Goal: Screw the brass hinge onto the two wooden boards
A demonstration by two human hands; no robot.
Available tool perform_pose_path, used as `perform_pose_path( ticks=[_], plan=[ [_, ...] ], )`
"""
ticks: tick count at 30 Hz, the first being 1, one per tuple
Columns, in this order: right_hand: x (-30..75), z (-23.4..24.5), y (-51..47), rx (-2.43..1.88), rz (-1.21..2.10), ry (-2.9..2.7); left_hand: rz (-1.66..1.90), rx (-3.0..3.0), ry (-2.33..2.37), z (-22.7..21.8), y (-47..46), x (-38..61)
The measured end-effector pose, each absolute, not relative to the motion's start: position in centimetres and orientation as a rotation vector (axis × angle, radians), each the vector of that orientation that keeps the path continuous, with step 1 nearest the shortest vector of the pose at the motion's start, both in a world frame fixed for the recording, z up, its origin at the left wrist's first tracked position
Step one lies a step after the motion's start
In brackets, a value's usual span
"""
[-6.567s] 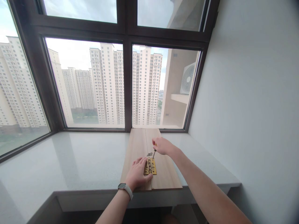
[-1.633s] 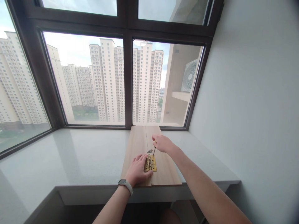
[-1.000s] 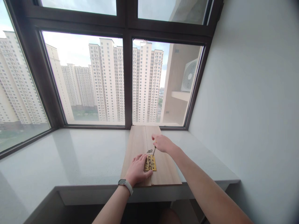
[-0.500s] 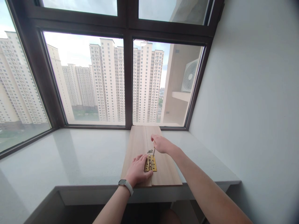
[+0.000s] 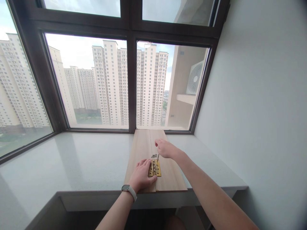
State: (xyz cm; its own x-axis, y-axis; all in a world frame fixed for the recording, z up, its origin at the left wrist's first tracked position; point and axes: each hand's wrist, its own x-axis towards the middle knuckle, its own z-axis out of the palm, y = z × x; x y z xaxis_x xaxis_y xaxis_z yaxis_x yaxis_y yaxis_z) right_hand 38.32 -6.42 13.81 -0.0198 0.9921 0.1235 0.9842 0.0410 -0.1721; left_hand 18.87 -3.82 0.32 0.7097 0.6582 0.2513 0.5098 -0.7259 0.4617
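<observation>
A gold-coloured butt hinge [image 5: 157, 168] lies opened flat across the seam between two pale wooden boards [image 5: 168, 180]. My left hand [image 5: 143, 175] rests spread on the left board and presses on the hinge's left leaf and lower edge. My right hand [image 5: 165, 148] is closed around a screwdriver, its handle mostly hidden in the fingers. The screwdriver's thin shaft [image 5: 158, 157] points down to the upper hole of the hinge's right leaf. Just beyond the hinge sits a small pile of dark screws [image 5: 154, 156].
The boards lie on a pale stone windowsill [image 5: 96, 159], reaching from its front edge to the dark window frame [image 5: 131, 95]. A white wall [image 5: 259, 111] stands to the right. Tall buildings show through the glass.
Almost nothing has moved. The view has shifted very slightly, and both hands keep their places, the screwdriver still on the same corner of the hinge.
</observation>
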Motion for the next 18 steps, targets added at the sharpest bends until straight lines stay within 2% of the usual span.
perform_pose_path(
  ticks=[4,13,18],
  plan=[
    [38.34,13.9,-6.22,-2.02,0.076,-2.119,0.58,2.561,0.906,0.17,-3.73,18.84],
    [37.67,14.29,-6.6,-2.176,-0.122,-2.132,0.559,2.56,0.909,0.32,-3.79,18.9],
    [37.69,14.05,-6.51,-2.138,-0.048,-2.146,0.578,2.566,0.891,0.29,-3.78,18.88]
  ],
)
